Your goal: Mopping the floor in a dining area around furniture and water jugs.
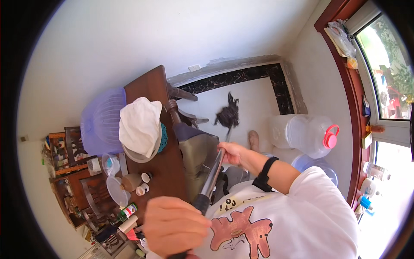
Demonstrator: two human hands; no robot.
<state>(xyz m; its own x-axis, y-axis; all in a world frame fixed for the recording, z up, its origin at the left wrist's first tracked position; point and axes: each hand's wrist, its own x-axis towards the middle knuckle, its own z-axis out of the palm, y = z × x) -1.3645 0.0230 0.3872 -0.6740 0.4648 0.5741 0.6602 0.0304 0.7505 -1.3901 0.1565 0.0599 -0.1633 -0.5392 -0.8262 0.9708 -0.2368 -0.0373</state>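
A mop runs from beside my chest down to the white tiled floor. My left hand wraps the upper end of its metal pole, close to a black sleeve on the pole. Further down, my right hand grips the same pole; a black band circles that forearm. The dark stringy mop head is blurred on the floor, between the wooden furniture legs and the black marble border. One of my feet shows to the right of the pole.
To the left stands a wooden table bearing a purple basket, a white cloth and a green bottle. A fabric-covered chair is beside it. Large clear water jugs line the right wall, near a red-framed window.
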